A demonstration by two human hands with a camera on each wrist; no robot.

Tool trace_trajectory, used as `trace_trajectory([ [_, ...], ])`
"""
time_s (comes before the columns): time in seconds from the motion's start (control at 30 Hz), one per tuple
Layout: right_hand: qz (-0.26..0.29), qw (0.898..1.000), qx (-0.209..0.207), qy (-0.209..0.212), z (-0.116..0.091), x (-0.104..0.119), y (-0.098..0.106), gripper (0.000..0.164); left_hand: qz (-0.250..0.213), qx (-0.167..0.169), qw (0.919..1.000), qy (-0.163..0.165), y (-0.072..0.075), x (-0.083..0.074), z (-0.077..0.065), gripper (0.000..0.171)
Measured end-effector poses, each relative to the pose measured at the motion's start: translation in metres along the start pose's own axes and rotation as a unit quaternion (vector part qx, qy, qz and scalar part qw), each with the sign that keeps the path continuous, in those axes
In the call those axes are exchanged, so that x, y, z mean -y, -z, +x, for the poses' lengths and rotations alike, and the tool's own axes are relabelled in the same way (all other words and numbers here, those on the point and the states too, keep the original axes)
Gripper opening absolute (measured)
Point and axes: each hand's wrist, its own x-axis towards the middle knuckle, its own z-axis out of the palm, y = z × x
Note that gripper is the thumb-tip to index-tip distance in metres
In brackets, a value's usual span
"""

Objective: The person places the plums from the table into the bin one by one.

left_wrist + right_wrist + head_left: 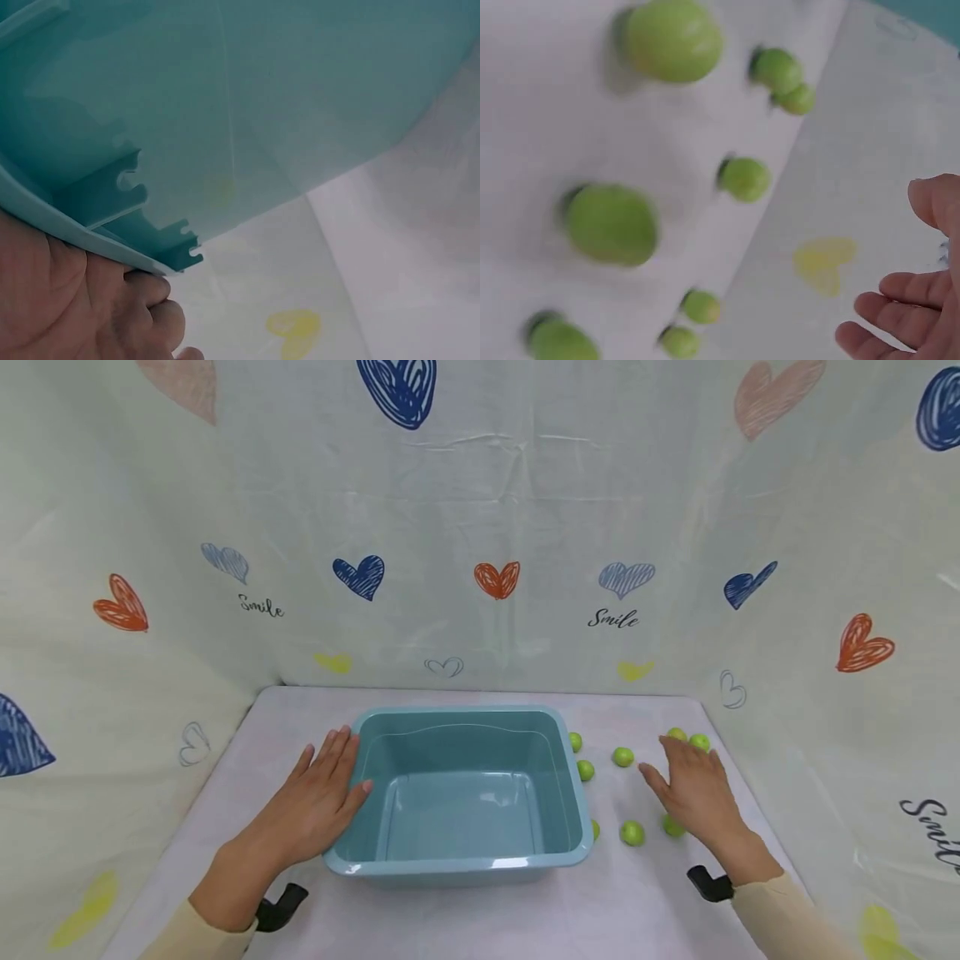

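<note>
A light blue plastic basin [465,865] stands on the white-covered table. My left hand [311,810] rests on its left rim with fingers straight; in the left wrist view this hand [82,300] lies against the rim from above. Over the right side of the table my right hand [697,789] hovers, fingers spread and holding nothing. Several small round green fruits lie beneath and around it, among them one fruit [632,833] in front and another [622,757] farther back. The right wrist view shows the relaxed hand [919,307] apart from the fruits [613,225].
Some green fruits [585,770] sit close along the basin's right side, one partly hidden by its rim. A pale curtain [540,635] printed with hearts hangs behind and beside the table [600,918]. Dark wrist mounts [281,908] are on both arms.
</note>
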Motion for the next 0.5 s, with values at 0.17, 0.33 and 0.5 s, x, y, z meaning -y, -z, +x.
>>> trace_trajectory([
  [0.17,-0.036,0.999,-0.022,-0.005,-0.023,-0.059,-0.006,0.060,-0.003,0.000,1.0000,-0.001,0.000,0.000,-0.001,0.078],
  [0.33,-0.068,0.997,-0.022,-0.004,-0.044,-0.096,-0.007,0.055,-0.006,-0.001,1.0000,-0.001,-0.001,0.000,-0.001,0.078],
  [0.5,-0.089,0.994,-0.049,0.039,-0.063,-0.116,-0.017,0.050,-0.008,-0.002,1.0000,-0.003,-0.001,0.001,-0.001,0.079],
])
